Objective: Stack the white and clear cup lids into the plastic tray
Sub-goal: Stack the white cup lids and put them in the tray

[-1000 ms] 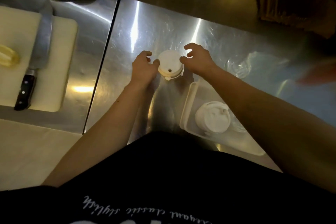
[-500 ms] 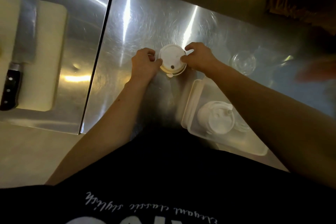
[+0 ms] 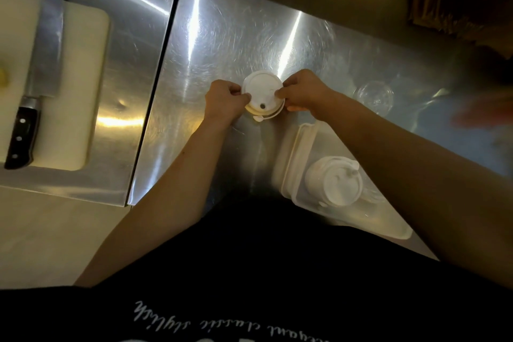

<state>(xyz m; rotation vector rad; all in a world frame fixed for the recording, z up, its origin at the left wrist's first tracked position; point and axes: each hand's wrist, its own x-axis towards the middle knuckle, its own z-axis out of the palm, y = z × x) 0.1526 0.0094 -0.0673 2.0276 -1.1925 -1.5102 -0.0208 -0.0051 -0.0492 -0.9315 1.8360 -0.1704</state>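
A small stack of white cup lids (image 3: 262,94) sits on the steel counter, top lid showing a dark sip hole. My left hand (image 3: 224,101) pinches its left edge and my right hand (image 3: 302,91) pinches its right edge. A clear plastic tray (image 3: 294,147) lies nearer me on the right, partly under my right forearm, with a stack of white lids (image 3: 336,183) inside it. A clear lid (image 3: 374,96) rests on the counter to the right of my right hand.
A white cutting board (image 3: 80,86) with a black-handled cleaver (image 3: 30,108) lies at the left, past a seam in the counter (image 3: 161,69). Brown, dim objects (image 3: 444,8) sit at the back right. A blurred reddish shape (image 3: 483,116) shows at the right edge.
Both hands have closed in from loosely beside the white lid stack to pinching its edges. The view has shifted slightly; the lids in the tray are unchanged.
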